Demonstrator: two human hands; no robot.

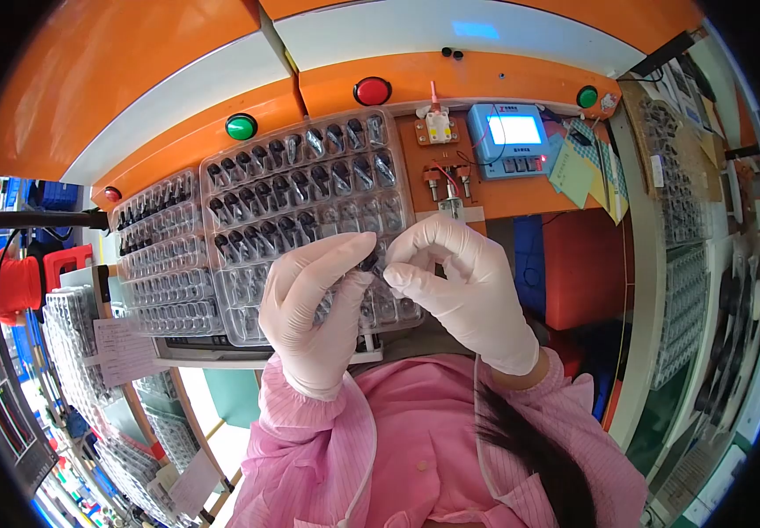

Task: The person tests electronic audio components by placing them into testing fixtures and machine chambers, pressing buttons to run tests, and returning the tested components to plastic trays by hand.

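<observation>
In front of my chest, both gloved hands meet above a clear plastic tray (314,114). My left hand (314,304) pinches a small black part (368,261), which looks like the earbud-shaped pieces in the tray; the fingers hide much of it. My right hand (468,286) is closed in a pinch right beside that part, and what lies between its fingertips is hidden. Black pieces with shiny stems fill the tray's upper rows. Its lower pockets, partly behind my hands, look mostly clear.
A second tray (164,255) stands to the left. Behind my right hand are a small test fixture (437,128), metal connectors (450,180) and a blue meter with a lit screen (507,136). Green (241,127) and red (372,91) buttons line the orange panel. Stacked trays (683,299) stand at right.
</observation>
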